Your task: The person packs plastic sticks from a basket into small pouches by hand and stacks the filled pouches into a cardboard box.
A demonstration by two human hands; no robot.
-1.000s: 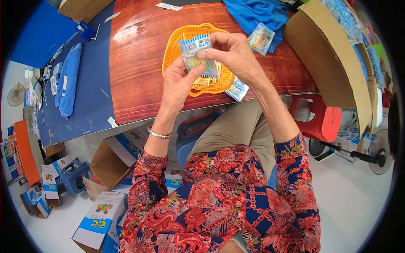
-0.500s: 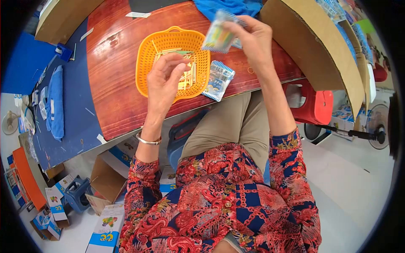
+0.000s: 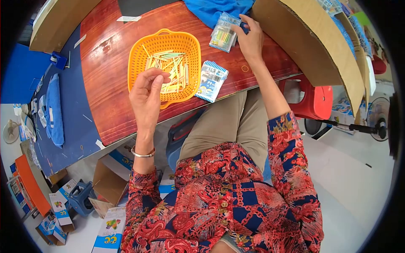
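Observation:
Over the near left edge of the orange basket [image 3: 193,50] is my left hand [image 3: 145,95], its thumb and fingertips bent together; what they hold, if anything, is too small to name. Thin pale yellow and green sticks [image 3: 180,76] lie loose in the basket. My right hand [image 3: 251,42], thumb and fingers apart and empty, is just right of a clear packet [image 3: 222,36] with coloured sticks inside, lying by the blue cloth [image 3: 209,10]. More packets [image 3: 211,82] with blue striped ends lie between the basket and the table's front edge.
A large cardboard box [image 3: 295,38] stands at the right of the red-brown table [image 3: 101,76], another [image 3: 63,21] at the back left. A rubber band [image 3: 245,68] lies near the right edge. A red stool [image 3: 314,99] and open cartons [image 3: 110,179] are below.
My right hand has carried the packet from over the basket to beside the blue cloth and let it go. My left hand has let go of the packet and moved to the basket's near left side.

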